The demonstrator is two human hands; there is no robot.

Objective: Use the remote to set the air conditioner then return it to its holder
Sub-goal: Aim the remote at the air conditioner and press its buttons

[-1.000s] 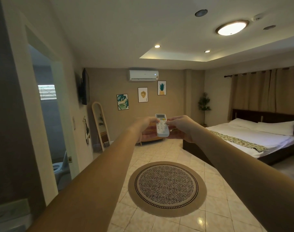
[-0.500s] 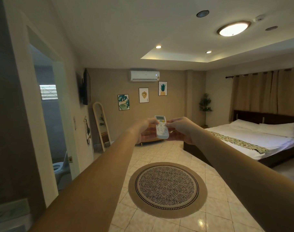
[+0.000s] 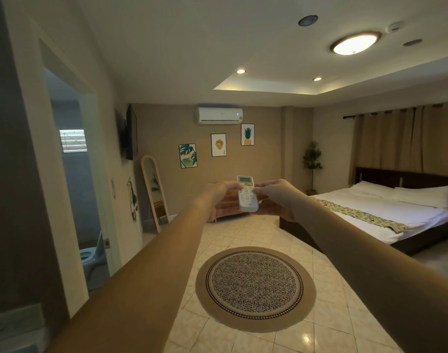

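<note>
A white remote with a small screen at its top is held out at arm's length, pointing toward the white air conditioner mounted high on the far wall. My left hand grips the remote from the left side and below. My right hand holds its right edge, with the thumb resting on the buttons. The remote's holder is not in view.
A round patterned rug lies on the tiled floor below my arms. A bed stands at the right, a leaning mirror and an open bathroom doorway at the left. A potted plant fills the far corner.
Both hands and the remote have stayed nearly still. The view has shifted slightly, and the remote sits a touch lower relative to the air conditioner.
</note>
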